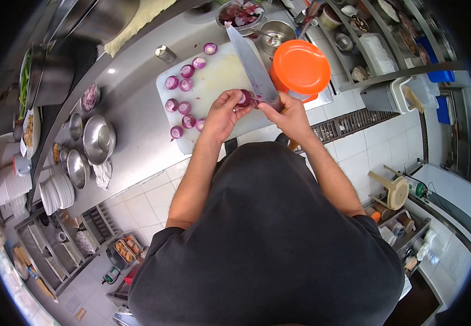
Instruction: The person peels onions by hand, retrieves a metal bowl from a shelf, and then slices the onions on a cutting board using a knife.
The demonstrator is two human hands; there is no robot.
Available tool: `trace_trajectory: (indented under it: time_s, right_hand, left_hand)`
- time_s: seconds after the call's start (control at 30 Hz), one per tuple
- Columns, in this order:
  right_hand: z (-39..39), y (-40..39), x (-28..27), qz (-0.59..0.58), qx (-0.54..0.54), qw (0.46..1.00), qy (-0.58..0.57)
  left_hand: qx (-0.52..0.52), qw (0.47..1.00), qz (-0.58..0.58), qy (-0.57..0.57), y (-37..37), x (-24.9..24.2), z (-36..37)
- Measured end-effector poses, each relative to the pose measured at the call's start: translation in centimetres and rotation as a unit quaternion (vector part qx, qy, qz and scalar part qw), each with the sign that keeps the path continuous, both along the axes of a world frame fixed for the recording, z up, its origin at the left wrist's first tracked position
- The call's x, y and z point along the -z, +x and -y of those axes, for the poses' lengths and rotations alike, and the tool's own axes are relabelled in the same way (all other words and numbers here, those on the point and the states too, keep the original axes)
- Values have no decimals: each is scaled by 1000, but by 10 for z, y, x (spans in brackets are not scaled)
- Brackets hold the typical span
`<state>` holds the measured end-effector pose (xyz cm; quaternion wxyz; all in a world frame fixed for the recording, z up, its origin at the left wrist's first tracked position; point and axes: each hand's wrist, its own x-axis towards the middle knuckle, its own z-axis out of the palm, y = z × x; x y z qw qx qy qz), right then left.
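Spanning the upper half of the head view, the steel tabletop [137,125] carries a white cutting board [222,76], with bowls to one side and an orange lid [300,68] on a container just beside the board's right edge. On the board lie peeled red onion halves [184,106], cut faces up, in a loose cluster left of both hands. The knife [254,68] has its long axis running away from the person, tip toward the bowl of onion peels [241,13] at the far edge, handle end at the near edge. The right hand [287,114] is closed around the handle, fingers wrapped and pressed together. The left hand [223,113] pinches the onion piece [244,98] between thumb and curled fingertips; that piece sits at the heel of the blade, touching it, directly between the two hands and above the near portion of the board. The left hand is nearer to the onion piece, with the blade lying to its right. A small metal can [165,53] stands apart beyond the board's left corner. No brand, label or writing can be read anywhere.
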<state>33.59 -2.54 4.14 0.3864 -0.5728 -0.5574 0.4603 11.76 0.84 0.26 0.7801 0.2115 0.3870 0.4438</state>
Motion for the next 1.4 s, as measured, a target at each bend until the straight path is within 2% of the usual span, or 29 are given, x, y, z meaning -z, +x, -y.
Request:
trace_trajectory:
  time_s: [0.17, 0.33, 0.53, 0.93, 1.13, 1.23, 1.4]
  right_hand:
    - [-5, 2, -5, 18, -32, 999, -20]
    - [-9, -2, -16, 52, -65, 995, -61]
    - [-8, -12, -19, 41, -80, 995, -50]
    - [-8, -13, -25, 74, -82, 993, -36]
    - [-10, -12, -25, 66, -68, 993, -73]
    - [-10, -19, -33, 26, -37, 995, -88]
    - [-10, -18, -20, 33, -37, 996, -79]
  left_hand:
    - [-29, 999, 12, 17, -10, 2, 2]
    - [6, 997, 43, 60, -19, -10, 3]
    - [-16, 996, 46, 78, -17, -12, 3]
    - [-36, 992, 50, 111, -11, -14, 5]
    - [-17, 990, 26, 135, -6, -17, 10]
    - [-18, 990, 18, 139, -3, -18, 12]
    - [-25, 990, 6, 136, -3, -18, 15]
